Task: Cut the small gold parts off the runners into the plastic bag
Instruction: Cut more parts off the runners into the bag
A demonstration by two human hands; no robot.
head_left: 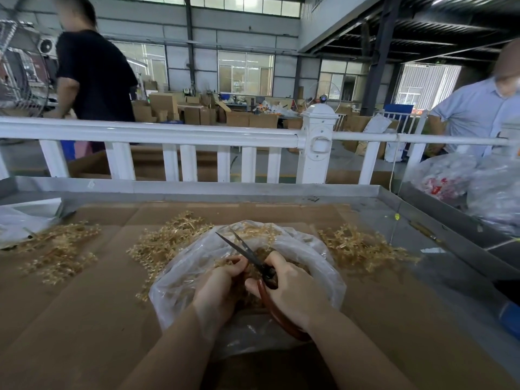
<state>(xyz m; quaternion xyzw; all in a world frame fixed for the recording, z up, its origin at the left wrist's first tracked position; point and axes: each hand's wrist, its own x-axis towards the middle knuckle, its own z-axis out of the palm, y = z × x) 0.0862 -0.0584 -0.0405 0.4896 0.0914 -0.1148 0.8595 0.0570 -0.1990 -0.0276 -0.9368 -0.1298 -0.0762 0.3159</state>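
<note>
Evidently the gold runners [60,253] heaped on the cardboard-covered bench [92,319] are light, thin and springy, and they are judged likely to tangle; each is best taken by its central stem, close to the part being cut. Over the open clear plastic bag [183,266], the left hand [218,288] is curled around a small gold runner piece, held just beside the blades. The scissors [253,260] are gripped by the right hand [289,288], fingers wrapped around the reddish-brown handles, blades parted and pointing away. More runners [363,249] are piled further right, beside the bag.
</note>
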